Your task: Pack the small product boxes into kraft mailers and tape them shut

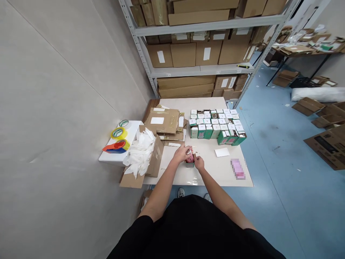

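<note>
Both my hands meet over a small open box [189, 164] near the front of the white table [210, 172]. My left hand [182, 153] is closed on a small pink item with a shiny cap [189, 155] at the box's mouth. My right hand [198, 163] grips the box's right side. Behind them, several green-and-white small boxes [215, 126] stand in rows. A white card [222, 152] lies to the right of my hands.
An open carton of white wrapping [140, 153] sits at the table's left, with flattened cardboard [164, 122] behind it. Tape rolls [119, 133] rest on a white stand. Shelves of brown cartons [196, 54] rise behind; cartons litter the blue floor [323, 140].
</note>
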A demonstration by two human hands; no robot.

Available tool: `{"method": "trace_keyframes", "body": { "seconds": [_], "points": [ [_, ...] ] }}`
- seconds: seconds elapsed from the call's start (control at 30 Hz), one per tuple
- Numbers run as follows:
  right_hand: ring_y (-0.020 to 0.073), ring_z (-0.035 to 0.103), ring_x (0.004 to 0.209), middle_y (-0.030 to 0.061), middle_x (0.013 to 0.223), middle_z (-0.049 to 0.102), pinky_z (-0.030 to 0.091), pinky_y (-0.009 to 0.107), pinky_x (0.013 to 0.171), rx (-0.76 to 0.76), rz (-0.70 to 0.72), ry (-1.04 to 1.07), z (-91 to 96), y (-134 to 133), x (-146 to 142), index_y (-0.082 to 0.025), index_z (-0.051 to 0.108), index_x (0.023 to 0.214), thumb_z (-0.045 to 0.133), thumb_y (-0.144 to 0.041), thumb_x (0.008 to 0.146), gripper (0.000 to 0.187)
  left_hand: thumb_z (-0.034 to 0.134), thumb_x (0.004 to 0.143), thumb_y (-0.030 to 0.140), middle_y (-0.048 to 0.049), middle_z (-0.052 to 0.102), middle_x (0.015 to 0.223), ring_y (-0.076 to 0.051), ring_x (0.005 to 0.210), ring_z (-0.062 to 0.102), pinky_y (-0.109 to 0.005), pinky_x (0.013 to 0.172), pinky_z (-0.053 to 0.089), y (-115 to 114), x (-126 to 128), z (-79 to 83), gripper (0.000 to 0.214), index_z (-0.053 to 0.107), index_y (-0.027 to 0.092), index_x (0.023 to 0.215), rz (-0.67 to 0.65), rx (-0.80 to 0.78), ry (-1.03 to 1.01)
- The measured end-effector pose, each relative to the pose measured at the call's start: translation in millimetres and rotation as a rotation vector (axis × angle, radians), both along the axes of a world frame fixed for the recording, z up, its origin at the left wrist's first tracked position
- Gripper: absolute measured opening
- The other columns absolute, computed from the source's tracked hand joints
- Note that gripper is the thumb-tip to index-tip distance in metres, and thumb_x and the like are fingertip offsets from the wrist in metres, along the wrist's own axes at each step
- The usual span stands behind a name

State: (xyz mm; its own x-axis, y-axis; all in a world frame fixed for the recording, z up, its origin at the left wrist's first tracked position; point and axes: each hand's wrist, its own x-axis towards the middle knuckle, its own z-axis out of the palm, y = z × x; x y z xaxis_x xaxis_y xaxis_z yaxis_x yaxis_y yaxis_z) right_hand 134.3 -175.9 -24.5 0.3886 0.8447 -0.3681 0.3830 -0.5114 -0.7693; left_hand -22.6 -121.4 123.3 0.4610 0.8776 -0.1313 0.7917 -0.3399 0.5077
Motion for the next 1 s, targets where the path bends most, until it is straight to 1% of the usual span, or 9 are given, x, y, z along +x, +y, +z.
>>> {"method": "trace_keyframes", "body": {
  "seconds": [0.13,0.37,0.47,0.53,0.63,0.73,0.8,0.87,1.0],
  "points": [
    [0.0223,0.069,0.076,0.01,0.08,0.075,0.044,0.027,0.066,-0.016,-0.053,-0.013,-3.8,3.4,-2.9,-0.02,0.064,0.072,0.055,-0.056,0.091,0.041,0.075,0.081,0.034,-0.0084,0.054,0.12,-0.027,0.103,0.061,-0.033,0.086,0.049,-4.2,9.9,-18.8,0.041,0.07,0.028,0.121,-0.03,0.032,0.122],
    [0.0202,0.069,0.075,0.0071,0.075,0.074,0.043,0.024,0.062,-0.032,-0.066,-0.002,-4.5,2.7,-5.1,-0.021,0.062,0.072,0.054,-0.047,0.091,0.033,0.077,0.081,0.04,-0.016,0.051,0.141,-0.036,0.124,0.051,-0.046,0.1,0.044,-13.0,30.7,-63.8,0.04,0.073,0.024,0.117,-0.055,-0.021,0.3],
    [0.0195,0.069,0.073,0.0055,0.073,0.073,0.043,0.024,0.062,-0.034,-0.068,0.002,-4.5,0.5,-5.8,-0.021,0.062,0.074,0.054,-0.045,0.09,0.031,0.082,0.076,0.041,-0.0156,0.041,0.158,-0.042,0.135,0.042,-0.055,0.109,0.036,-17.1,29.1,-76.9,0.044,0.074,0.024,0.116,-0.087,-0.01,0.252],
    [0.0193,0.069,0.073,0.0048,0.073,0.072,0.044,0.024,0.063,-0.03,-0.067,0.002,-3.4,-0.6,-6.2,-0.021,0.062,0.075,0.053,-0.045,0.09,0.03,0.079,0.079,0.04,-0.0122,0.038,0.163,-0.041,0.139,0.039,-0.055,0.112,0.033,-17.4,20.7,-83.7,0.044,0.073,0.027,0.12,-0.061,-0.001,0.123],
    [0.0192,0.069,0.078,0.0051,0.079,0.074,0.046,0.024,0.066,-0.014,-0.072,-0.007,0.1,-2.5,-7.8,-0.021,0.063,0.079,0.052,-0.044,0.09,0.028,0.061,0.092,0.034,-0.0124,0.051,0.154,-0.032,0.139,0.045,-0.05,0.113,0.036,-14.6,0.1,-95.2,0.039,0.068,0.027,0.129,0.238,-0.037,-0.156],
    [0.0191,0.07,0.083,0.0046,0.089,0.075,0.049,0.025,0.071,0.02,-0.094,0.004,4.5,-5.7,-10.7,-0.021,0.065,0.091,0.054,-0.042,0.088,0.023,0.053,0.095,0.032,-0.0122,0.068,0.126,-0.025,0.118,0.063,-0.045,0.104,0.047,-11.0,-19.4,-108.0,0.04,0.064,0.024,0.132,0.577,-0.277,-0.393],
    [0.0188,0.071,0.085,0.0032,0.092,0.076,0.051,0.026,0.074,0.045,-0.091,0.033,6.8,-8.5,-12.8,-0.023,0.065,0.1,0.054,-0.038,0.087,0.023,0.059,0.092,0.036,-0.0094,0.073,0.107,-0.023,0.099,0.07,-0.041,0.092,0.054,-10.4,-25.7,-115.5,0.04,0.065,0.021,0.128,0.616,-0.415,-0.46],
    [0.0186,0.072,0.087,0.0019,0.095,0.075,0.054,0.027,0.078,0.074,-0.059,0.065,8.1,-11.7,-14.6,-0.024,0.065,0.108,0.054,-0.035,0.085,0.027,0.068,0.086,0.037,-0.0075,0.074,0.096,-0.02,0.087,0.071,-0.036,0.084,0.056,-11.4,-25.2,-121.7,0.042,0.067,0.018,0.123,0.571,-0.467,-0.494],
    [0.0196,0.073,0.09,0.0031,0.11,0.075,0.057,0.033,0.086,0.117,0.017,0.073,7.5,-17.1,-14.6,-0.024,0.068,0.116,0.058,-0.032,0.081,0.037,0.079,0.077,0.03,-0.0074,0.074,0.098,-0.02,0.089,0.071,-0.035,0.087,0.056,-12.7,-12.6,-131.5,0.049,0.068,0.016,0.122,0.537,-0.484,-0.554]
  ]
}}
